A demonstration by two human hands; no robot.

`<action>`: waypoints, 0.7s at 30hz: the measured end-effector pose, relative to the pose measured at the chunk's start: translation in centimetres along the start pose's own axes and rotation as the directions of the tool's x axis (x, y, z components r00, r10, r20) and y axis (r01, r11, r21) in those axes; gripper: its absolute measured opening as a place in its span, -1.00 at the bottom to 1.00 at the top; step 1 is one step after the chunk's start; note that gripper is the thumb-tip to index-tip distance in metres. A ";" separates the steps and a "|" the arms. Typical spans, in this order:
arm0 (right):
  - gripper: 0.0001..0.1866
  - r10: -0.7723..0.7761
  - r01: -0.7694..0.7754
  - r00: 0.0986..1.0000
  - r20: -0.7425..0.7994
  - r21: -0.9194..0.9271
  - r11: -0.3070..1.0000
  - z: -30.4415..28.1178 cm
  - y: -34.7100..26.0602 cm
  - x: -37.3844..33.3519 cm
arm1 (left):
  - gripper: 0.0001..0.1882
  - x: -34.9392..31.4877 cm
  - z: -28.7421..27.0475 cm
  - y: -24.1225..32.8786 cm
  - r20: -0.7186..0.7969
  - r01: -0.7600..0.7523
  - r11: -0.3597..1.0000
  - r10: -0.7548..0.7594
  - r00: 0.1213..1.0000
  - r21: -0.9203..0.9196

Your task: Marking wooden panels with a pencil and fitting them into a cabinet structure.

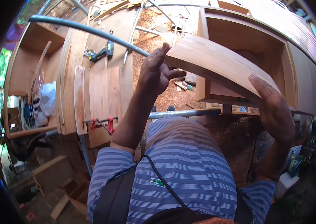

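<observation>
Nearest the camera: wearer's blue-and-grey striped shirt point(188, 156), a black cord point(161, 179) lying across the chest.

Left grip point(158, 71), bare hand: closed on the left end of a pale wooden board point(219, 58), upper fingers against the end, one finger stretched out below it. Right grip point(272, 99), bare hand: pinching the same board near its right end, extended forefinger on the broad face; thumb hidden, so its exact place cannot be told. Board is in the air between both hands, tilted, broad face lit, long edge toward the body in shadow.

Just beyond and to the right of the board, partly behind it: an open-fronted wooden cabinet point(236, 35). Below the board, a horizontal metal pipe point(184, 113) passes in front of the waist. Sawdust and shavings cover the ground point(165, 98) beyond.

Left side: wooden surface point(122, 28) carrying a cordless drill point(102, 52). Toward the wearer, a wide wooden panel point(104, 91) lies beside a narrow strip point(79, 97); red clamp point(104, 125) at their near end. A blue-grey pipe point(87, 30) runs across above the drill. Far left, a wooden carcass point(34, 41) holds a wire rack point(35, 97) and a white plastic bag point(48, 99).
</observation>
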State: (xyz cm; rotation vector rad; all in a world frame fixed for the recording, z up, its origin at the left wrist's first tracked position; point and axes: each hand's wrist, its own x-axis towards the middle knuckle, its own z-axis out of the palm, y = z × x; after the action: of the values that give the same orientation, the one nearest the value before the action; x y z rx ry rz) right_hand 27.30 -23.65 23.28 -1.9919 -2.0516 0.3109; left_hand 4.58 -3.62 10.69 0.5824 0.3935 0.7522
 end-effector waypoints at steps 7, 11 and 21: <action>-0.61 -0.168 0.177 0.979 0.116 -0.069 0.982 -3.4 -2.5 4.4 | -0.61 -3.0 -1.3 2.2 -0.146 -0.024 0.987 0.000 0.989 -0.161; -0.56 -0.287 0.274 0.925 0.251 0.086 0.958 -3.6 -3.5 7.9 | -0.66 -8.8 -3.6 3.8 -0.176 -0.106 0.989 0.087 0.981 -0.105; -0.62 -0.545 0.602 0.687 0.481 0.044 0.797 0.9 -8.9 18.0 | -0.65 -21.2 -4.5 3.4 -0.575 -0.187 0.982 0.147 0.805 -0.011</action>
State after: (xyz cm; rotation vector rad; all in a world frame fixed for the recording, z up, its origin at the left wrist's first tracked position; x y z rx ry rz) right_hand 18.22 -5.96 26.15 -1.2706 -2.9378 0.5925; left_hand -13.78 -15.57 12.02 0.3149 0.8811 1.1106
